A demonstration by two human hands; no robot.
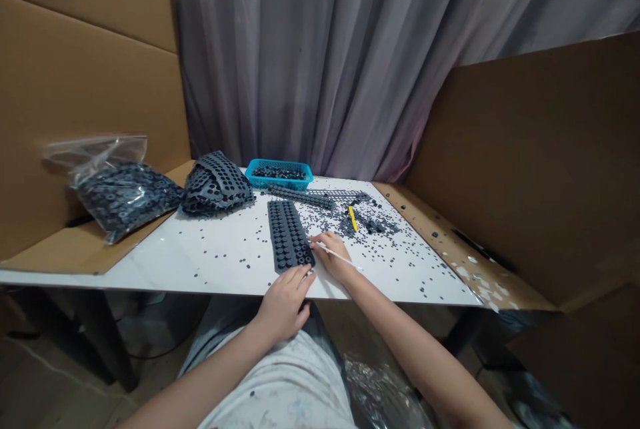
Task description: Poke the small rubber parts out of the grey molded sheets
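Left grip (284,301) palm-down, right grip (336,258) pinched.

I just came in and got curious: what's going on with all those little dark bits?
A person's left hand is at the near end of a dark knobbly sheet on the white table. The right hand has a thin white stick in its grip, beside the sheet. Little dark bits lie scattered about, many around a yellow tool. A blue basket of dark pieces sits farther back.

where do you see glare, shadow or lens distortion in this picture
Head view: white glints on the plastic bag; also in the head view, deep shadow beneath the white table, and apparent wide-angle stretching of the right cardboard panel.
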